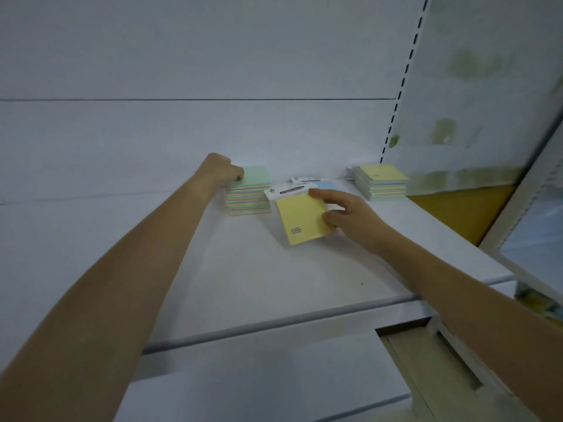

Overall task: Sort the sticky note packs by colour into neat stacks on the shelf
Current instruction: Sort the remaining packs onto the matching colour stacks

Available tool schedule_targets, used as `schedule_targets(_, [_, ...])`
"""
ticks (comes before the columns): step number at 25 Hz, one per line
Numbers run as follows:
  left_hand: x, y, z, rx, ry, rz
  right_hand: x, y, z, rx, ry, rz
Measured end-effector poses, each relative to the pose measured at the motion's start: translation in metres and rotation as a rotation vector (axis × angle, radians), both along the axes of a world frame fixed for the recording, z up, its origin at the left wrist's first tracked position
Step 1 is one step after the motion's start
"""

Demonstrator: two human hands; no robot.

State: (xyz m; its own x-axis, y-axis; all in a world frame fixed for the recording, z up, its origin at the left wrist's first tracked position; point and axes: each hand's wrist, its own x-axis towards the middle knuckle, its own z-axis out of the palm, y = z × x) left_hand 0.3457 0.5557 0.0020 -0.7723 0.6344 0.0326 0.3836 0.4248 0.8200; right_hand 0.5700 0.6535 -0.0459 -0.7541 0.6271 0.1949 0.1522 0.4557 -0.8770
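On the white shelf (274,275) a stack with a green pack on top (253,190) stands at the back left. My left hand (219,172) is curled against that stack's top left corner. A yellow pack with a white header (301,219) lies tilted in the middle; my right hand (347,214) pinches its right edge, with my index finger along the top. A blue pack (327,184) lies behind it, partly hidden. Another stack, topped by a yellow pack (380,181), stands at the back right.
The shelf's white back panel (213,123) rises right behind the stacks. A slotted upright (396,117) marks the right end, with a glossy side panel (487,102) beyond. A lower shelf (259,376) juts out below the front edge.
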Motion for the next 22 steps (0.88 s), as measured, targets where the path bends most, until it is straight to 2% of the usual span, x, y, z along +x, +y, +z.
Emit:
schedule_targets(2, [0.007,0.009,-0.003,-0.084,0.239,0.15,0.017,0.022,0.009,0.022,0.059,-0.026])
schedule_targets(4, [0.029,0.017,-0.008,0.066,0.471,0.177,0.031,0.049,0.02,0.022,0.137,-0.096])
schedule_targets(6, [0.057,0.025,-0.012,0.207,0.602,0.094,0.04,0.08,0.033,0.029,0.201,-0.163])
schedule_targets(8, [0.085,0.036,-0.024,0.215,0.683,-0.048,0.045,0.109,0.046,0.05,0.203,-0.211])
schedule_targets(11, [0.123,0.055,-0.044,0.082,0.72,-0.273,0.049,0.149,0.054,0.041,0.126,-0.26])
schedule_targets(15, [0.149,0.07,-0.059,-0.074,0.616,-0.455,0.047,0.179,0.046,0.01,0.007,-0.279])
schedule_targets(17, [0.155,0.07,-0.065,-0.125,0.612,-0.497,0.044,0.183,0.04,0.032,-0.053,-0.28])
schedule_targets(22, [0.16,0.072,-0.071,-0.102,0.633,-0.474,0.041,0.184,0.035,0.102,-0.122,-0.291])
